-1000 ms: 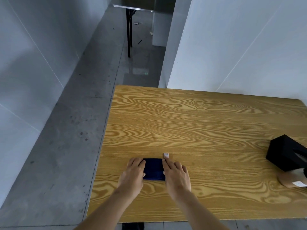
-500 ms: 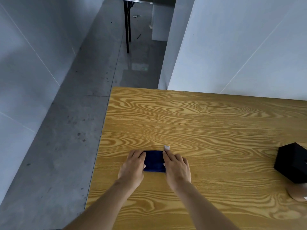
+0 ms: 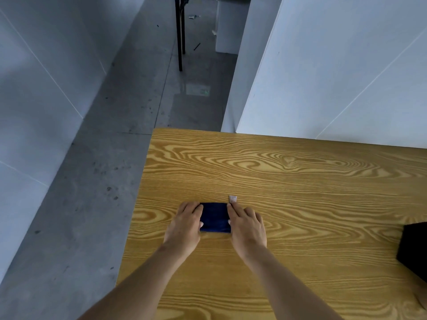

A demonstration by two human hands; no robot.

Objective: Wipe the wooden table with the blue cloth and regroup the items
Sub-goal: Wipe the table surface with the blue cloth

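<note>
A small folded dark blue cloth (image 3: 215,217) lies flat on the wooden table (image 3: 300,176), near its left side. My left hand (image 3: 184,225) lies over the cloth's left end and my right hand (image 3: 247,225) over its right end, fingers flat and thumbs on the fabric. The ends of the cloth are hidden under my fingers. A small white tag (image 3: 232,198) sticks out just beyond my right fingertips.
A black box (image 3: 413,248) sits at the right edge of the view, with a tan object (image 3: 422,302) below it, mostly cut off. The table's left edge drops to a grey concrete floor (image 3: 92,181). White walls stand behind the table and at left.
Both hands and the cloth have stayed in the same spot on the table. The view has swung left, so the black box has slid toward the right edge.
</note>
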